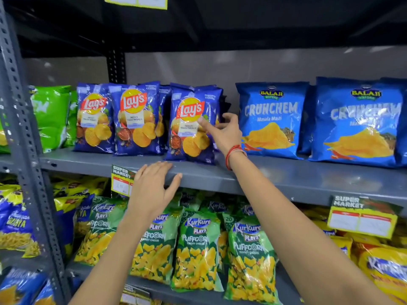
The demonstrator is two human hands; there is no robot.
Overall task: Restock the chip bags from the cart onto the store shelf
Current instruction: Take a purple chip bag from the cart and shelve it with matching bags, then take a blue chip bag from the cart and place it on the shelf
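Two grey shelves [286, 179] hold snack bags. On the upper one, two light-blue Crunchem bags [272, 119] stand at the right, three dark-blue Lay's bags [134, 119] upright in the middle, green bags [51, 115] at the left. Puffcorn bags [196, 249] fill the lower shelf. Left hand [152, 190] lies flat, fingers spread, over the upper shelf's front edge. Right hand [222, 133], open, touches the rightmost Lay's bag [191, 128], thumb on its front, fingers behind its right edge.
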